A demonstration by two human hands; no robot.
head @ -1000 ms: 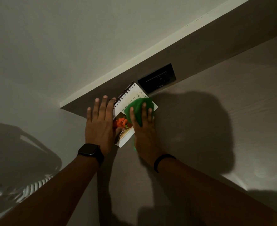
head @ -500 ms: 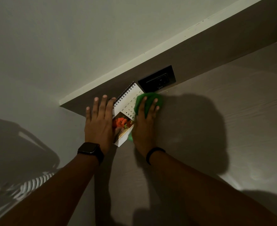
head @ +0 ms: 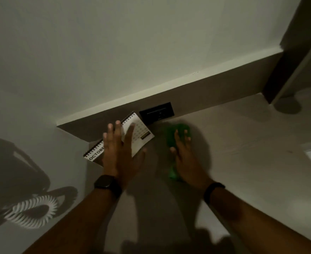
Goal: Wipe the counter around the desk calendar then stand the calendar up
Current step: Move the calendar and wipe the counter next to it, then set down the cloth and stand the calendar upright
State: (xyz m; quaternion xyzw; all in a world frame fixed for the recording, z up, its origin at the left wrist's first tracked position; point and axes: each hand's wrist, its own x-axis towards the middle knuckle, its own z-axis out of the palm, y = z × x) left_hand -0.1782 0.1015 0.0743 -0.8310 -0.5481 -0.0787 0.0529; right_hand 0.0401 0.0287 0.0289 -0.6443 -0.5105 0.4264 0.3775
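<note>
The spiral-bound desk calendar (head: 141,137) lies flat in the back left corner of the pale counter (head: 242,143), against the dark back strip. A date grid faces up, and a page reading "OCTOBE" shows at its left end. My left hand (head: 119,154) rests flat on the calendar with fingers spread, covering its middle. My right hand (head: 185,158) presses a green cloth (head: 178,131) on the counter just right of the calendar, apart from it. That hand and the cloth are blurred.
A black wall socket (head: 157,111) sits in the back strip right behind the calendar. A white coiled cord (head: 32,211) lies beyond the counter's left edge. A dark vertical panel (head: 277,74) closes the far right corner.
My right hand has slid the cloth right, off the calendar and onto the counter. The calendar now shows a date grid and the OCTOBER page instead of the picture. My left hand lies further over it.
</note>
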